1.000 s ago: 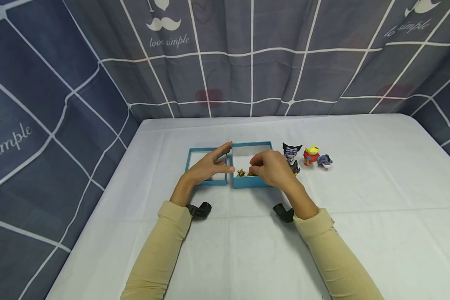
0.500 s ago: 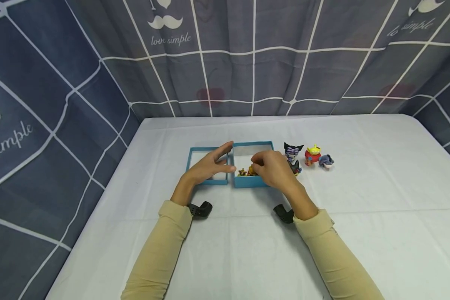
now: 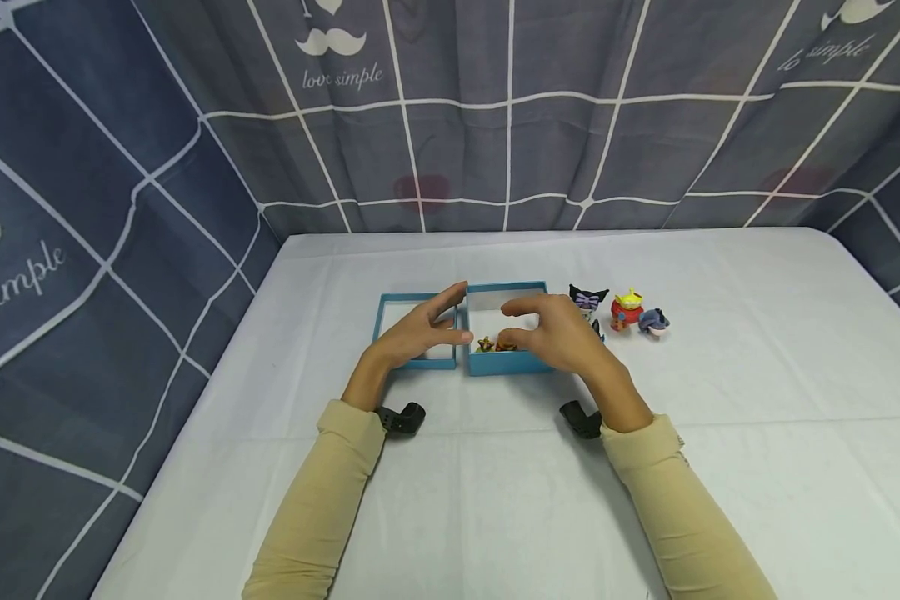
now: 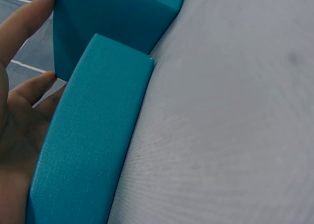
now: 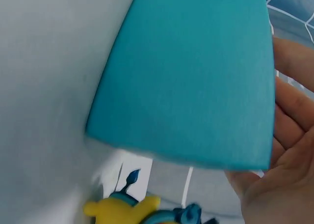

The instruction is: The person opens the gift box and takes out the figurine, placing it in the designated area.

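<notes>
Toward rear edge of tabletop (image 3: 457, 500), left of that edge's middle: deep blue box (image 3: 504, 363), open side up. Just left: shallow blue tray (image 3: 429, 364). Against box's left wall: left hand (image 3: 414, 336), spread wide. Over box's right side: right hand (image 3: 562, 333), thumb and forefinger parted wide. Inside, along front wall: star-topped figurine (image 3: 485, 344); orange figurine (image 3: 503, 346), partly hidden by thumb, contact unclear. Toward tabletop's rear right corner from box: black-eared figurine (image 3: 587, 299), yellow-headed figurine (image 3: 627, 310), gray-blue figurine (image 3: 654, 322).

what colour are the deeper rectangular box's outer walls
Teal-blue; the deeper rectangular box shows best in the right wrist view.
</notes>
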The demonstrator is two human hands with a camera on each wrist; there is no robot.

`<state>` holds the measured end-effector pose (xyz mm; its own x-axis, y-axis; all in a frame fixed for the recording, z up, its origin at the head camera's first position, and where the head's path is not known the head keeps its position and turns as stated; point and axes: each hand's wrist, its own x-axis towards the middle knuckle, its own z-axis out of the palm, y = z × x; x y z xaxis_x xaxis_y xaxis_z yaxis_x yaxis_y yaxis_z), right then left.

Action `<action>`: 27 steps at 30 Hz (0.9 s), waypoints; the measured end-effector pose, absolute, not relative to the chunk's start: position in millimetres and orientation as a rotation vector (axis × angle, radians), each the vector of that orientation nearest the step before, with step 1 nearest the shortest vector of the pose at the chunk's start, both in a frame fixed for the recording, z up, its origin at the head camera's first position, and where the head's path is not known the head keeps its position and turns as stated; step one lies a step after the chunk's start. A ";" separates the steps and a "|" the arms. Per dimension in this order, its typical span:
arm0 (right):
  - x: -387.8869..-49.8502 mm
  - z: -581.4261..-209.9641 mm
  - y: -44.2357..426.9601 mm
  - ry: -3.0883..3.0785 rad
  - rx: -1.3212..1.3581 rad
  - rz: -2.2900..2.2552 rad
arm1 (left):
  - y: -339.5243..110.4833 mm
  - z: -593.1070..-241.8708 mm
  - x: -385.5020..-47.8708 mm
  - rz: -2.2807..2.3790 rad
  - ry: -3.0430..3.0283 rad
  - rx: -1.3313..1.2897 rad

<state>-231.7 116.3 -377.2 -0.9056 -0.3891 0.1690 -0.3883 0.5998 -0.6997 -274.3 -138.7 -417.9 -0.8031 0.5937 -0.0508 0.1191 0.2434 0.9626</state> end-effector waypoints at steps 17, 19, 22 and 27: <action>-231.8 -376.1 118.3 2.810 -0.683 -1.064 | -137.0 -416.7 -274.0 1.583 2.116 0.637; -230.7 -374.0 116.9 2.802 -0.679 -1.011 | -136.9 -416.1 -273.7 1.585 2.114 0.641; -229.8 -372.4 115.2 2.793 -0.664 -0.984 | -137.1 -415.7 -273.5 1.584 2.108 0.646; -231.4 -374.7 113.6 2.795 -0.663 -0.987 | -137.0 -415.2 -273.3 1.586 2.096 0.648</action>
